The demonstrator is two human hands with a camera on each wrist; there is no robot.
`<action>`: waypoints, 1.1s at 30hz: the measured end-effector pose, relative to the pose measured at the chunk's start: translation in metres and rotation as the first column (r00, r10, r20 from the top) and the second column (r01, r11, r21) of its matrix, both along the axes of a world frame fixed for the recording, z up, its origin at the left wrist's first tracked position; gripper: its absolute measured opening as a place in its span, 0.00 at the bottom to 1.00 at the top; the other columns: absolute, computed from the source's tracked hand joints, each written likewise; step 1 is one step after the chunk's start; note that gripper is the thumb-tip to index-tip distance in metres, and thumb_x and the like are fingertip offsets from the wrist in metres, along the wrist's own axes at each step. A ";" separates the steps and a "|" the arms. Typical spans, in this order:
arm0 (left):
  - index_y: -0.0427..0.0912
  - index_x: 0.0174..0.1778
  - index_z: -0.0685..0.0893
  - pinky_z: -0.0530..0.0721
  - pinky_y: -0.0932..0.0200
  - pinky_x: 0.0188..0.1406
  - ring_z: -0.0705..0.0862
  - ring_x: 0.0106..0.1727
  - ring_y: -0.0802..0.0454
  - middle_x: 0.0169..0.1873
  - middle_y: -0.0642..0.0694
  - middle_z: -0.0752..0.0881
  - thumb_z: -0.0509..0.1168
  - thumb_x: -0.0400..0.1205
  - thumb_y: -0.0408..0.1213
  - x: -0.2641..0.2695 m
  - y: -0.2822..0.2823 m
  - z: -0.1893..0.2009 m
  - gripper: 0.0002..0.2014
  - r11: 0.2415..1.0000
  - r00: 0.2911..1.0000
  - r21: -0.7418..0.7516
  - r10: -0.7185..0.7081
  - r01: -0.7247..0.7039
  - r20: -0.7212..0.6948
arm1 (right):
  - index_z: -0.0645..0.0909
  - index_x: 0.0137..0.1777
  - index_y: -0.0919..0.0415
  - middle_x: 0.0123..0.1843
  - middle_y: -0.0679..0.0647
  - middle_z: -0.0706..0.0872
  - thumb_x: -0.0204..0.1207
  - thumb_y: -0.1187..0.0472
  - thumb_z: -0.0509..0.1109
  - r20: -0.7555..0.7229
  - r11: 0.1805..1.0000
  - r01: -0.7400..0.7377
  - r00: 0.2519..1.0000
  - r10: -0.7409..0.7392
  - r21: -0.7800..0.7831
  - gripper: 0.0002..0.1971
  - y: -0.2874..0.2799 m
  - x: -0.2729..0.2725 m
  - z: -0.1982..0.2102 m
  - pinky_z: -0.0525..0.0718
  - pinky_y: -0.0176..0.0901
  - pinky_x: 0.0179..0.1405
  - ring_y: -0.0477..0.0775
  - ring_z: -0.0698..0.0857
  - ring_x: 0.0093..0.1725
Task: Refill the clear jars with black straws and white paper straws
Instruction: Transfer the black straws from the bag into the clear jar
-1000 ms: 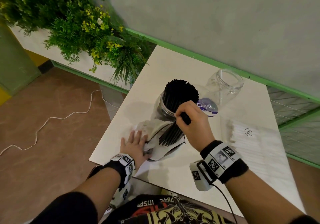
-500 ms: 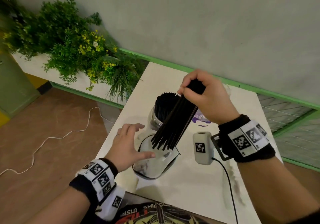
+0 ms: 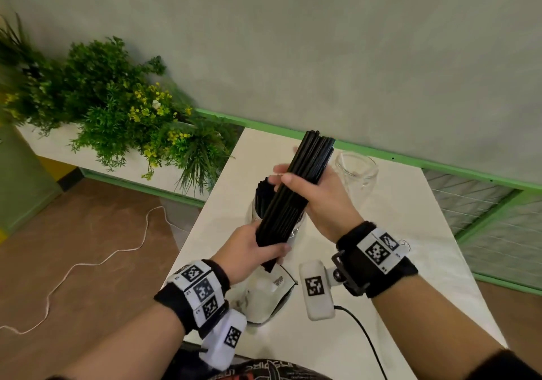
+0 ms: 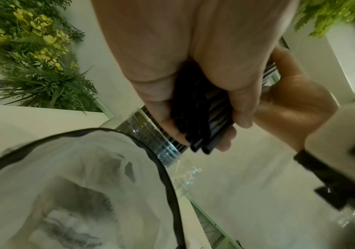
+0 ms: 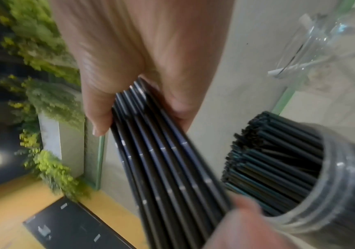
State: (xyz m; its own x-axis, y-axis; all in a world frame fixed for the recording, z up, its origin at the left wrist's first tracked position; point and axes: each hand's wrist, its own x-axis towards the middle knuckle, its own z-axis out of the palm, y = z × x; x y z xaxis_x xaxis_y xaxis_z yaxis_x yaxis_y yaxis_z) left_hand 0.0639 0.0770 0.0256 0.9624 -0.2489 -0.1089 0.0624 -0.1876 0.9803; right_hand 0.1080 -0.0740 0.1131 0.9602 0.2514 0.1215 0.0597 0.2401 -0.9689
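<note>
Step in hand: squaring up black straw bundle (image 3: pixel 296 194) in air above straw-filled jar (image 5: pixel 313 182). Right hand (image 3: pixel 319 200) grips upper part, left hand (image 3: pixel 249 250) lower end. Next move, likely: tip bundle upright, feed into remaining gap. Empty jar (image 3: pixel 356 168) behind on bench (image 3: pixel 410 262).

jar (image 3: pixel 265 203) mouth packed with black straws (image 5: pixel 274 176), empty jar (image 3: pixel 356 169) mouth open

Each bare forearm wears a black fabric wrist strap (image 3: pixel 378 259) faced with white panels printed with square black-and-white code markers. A white rounded camera block (image 3: pixel 316 291) hangs under each wrist, also marked; a thin black cable (image 3: pixel 363 335) leaves the right one. Dark sleeves cover the upper arms.
</note>
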 end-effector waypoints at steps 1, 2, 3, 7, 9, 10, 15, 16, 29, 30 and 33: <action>0.39 0.49 0.83 0.86 0.53 0.41 0.89 0.38 0.48 0.34 0.42 0.90 0.76 0.76 0.38 0.003 0.001 -0.001 0.11 1.000 1.000 0.007 -0.005 0.005 0.003 | 0.78 0.58 0.63 0.51 0.61 0.88 0.73 0.69 0.75 -0.007 0.999 -0.034 0.999 0.034 -0.018 0.16 -0.001 -0.001 -0.003 0.86 0.49 0.52 0.64 0.88 0.54; 0.41 0.49 0.84 0.87 0.52 0.43 0.89 0.40 0.49 0.36 0.43 0.90 0.77 0.74 0.41 0.005 0.002 -0.001 0.13 1.000 1.000 0.016 -0.006 0.006 0.008 | 0.79 0.55 0.64 0.48 0.60 0.88 0.75 0.71 0.72 -0.002 0.998 -0.049 0.999 0.049 -0.030 0.11 -0.002 -0.001 -0.004 0.86 0.48 0.52 0.63 0.89 0.53; 0.44 0.49 0.85 0.87 0.54 0.45 0.89 0.42 0.52 0.38 0.46 0.91 0.78 0.72 0.44 0.007 0.003 -0.001 0.14 0.999 1.000 0.035 -0.001 0.001 0.018 | 0.80 0.53 0.65 0.47 0.60 0.88 0.76 0.72 0.70 0.003 0.998 -0.056 0.998 0.057 -0.032 0.08 -0.003 0.001 -0.003 0.86 0.48 0.52 0.63 0.89 0.52; 0.55 0.58 0.83 0.82 0.63 0.56 0.86 0.55 0.64 0.52 0.56 0.89 0.79 0.71 0.43 0.012 0.011 -0.001 0.20 0.996 0.998 0.078 0.028 -0.032 0.057 | 0.83 0.49 0.65 0.45 0.57 0.89 0.78 0.73 0.67 0.060 0.999 -0.010 0.998 0.013 -0.054 0.05 -0.013 0.012 0.006 0.86 0.55 0.58 0.63 0.88 0.53; 0.53 0.65 0.80 0.79 0.61 0.64 0.82 0.62 0.65 0.60 0.56 0.85 0.79 0.71 0.42 0.012 0.020 -0.006 0.26 0.985 0.991 0.135 0.092 -0.105 0.097 | 0.84 0.49 0.65 0.45 0.57 0.90 0.79 0.72 0.67 0.093 0.996 0.048 0.995 -0.041 -0.073 0.05 -0.021 0.020 0.010 0.85 0.56 0.60 0.62 0.88 0.54; 0.53 0.68 0.78 0.76 0.60 0.67 0.79 0.65 0.64 0.64 0.57 0.82 0.78 0.72 0.43 0.013 0.023 -0.008 0.28 0.970 0.984 0.204 0.107 -0.135 0.143 | 0.84 0.49 0.66 0.45 0.58 0.90 0.79 0.71 0.67 0.100 0.994 0.074 0.993 -0.066 -0.079 0.05 -0.025 0.025 0.011 0.86 0.55 0.59 0.62 0.88 0.54; 0.51 0.79 0.68 0.59 0.64 0.76 0.64 0.79 0.53 0.79 0.54 0.66 0.69 0.79 0.49 0.016 0.021 -0.018 0.32 0.783 0.943 0.616 -0.134 -0.089 0.306 | 0.84 0.52 0.68 0.48 0.61 0.90 0.79 0.69 0.69 0.112 0.983 0.151 0.984 -0.139 -0.107 0.05 -0.024 0.043 0.002 0.86 0.53 0.55 0.62 0.89 0.55; 0.51 0.80 0.65 0.60 0.60 0.78 0.61 0.80 0.52 0.81 0.54 0.62 0.68 0.80 0.50 0.016 0.019 -0.021 0.33 0.732 0.938 0.676 -0.177 -0.076 0.298 | 0.84 0.53 0.68 0.48 0.61 0.90 0.78 0.69 0.70 0.122 0.980 0.156 0.982 -0.141 -0.124 0.05 -0.022 0.045 -0.001 0.86 0.54 0.55 0.61 0.89 0.55; 0.57 0.84 0.49 0.55 0.46 0.83 0.51 0.85 0.52 0.84 0.57 0.44 0.64 0.80 0.55 0.015 0.019 -0.047 0.40 0.561 0.920 0.825 -0.280 -0.076 0.275 | 0.84 0.51 0.72 0.47 0.58 0.90 0.75 0.71 0.73 0.137 0.958 0.074 0.990 -0.036 -0.277 0.07 -0.008 0.059 -0.036 0.86 0.51 0.59 0.56 0.89 0.52; 0.57 0.84 0.47 0.54 0.45 0.83 0.49 0.85 0.52 0.84 0.57 0.42 0.64 0.79 0.56 0.015 0.019 -0.049 0.41 0.552 0.921 0.831 -0.283 -0.072 0.268 | 0.84 0.51 0.71 0.47 0.57 0.90 0.75 0.71 0.74 0.134 0.950 0.083 0.990 -0.044 -0.302 0.07 -0.008 0.059 -0.043 0.85 0.51 0.60 0.55 0.89 0.52; 0.58 0.84 0.41 0.50 0.44 0.84 0.45 0.85 0.52 0.83 0.59 0.34 0.64 0.79 0.57 0.015 0.019 -0.054 0.44 0.528 0.924 0.847 -0.293 -0.057 0.245 | 0.85 0.51 0.69 0.48 0.55 0.91 0.74 0.70 0.75 0.146 0.918 0.122 0.987 -0.071 -0.377 0.07 -0.006 0.058 -0.061 0.85 0.51 0.60 0.51 0.89 0.51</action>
State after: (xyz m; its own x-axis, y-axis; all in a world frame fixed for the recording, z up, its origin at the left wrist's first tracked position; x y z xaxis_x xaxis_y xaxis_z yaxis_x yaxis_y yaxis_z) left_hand 0.0790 0.0959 -0.0285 0.9447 -0.3268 -0.0268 -0.3018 -0.8986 0.3186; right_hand 0.1659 -0.0802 0.0521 0.9651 0.2100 0.1562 0.1919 -0.1619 -0.9680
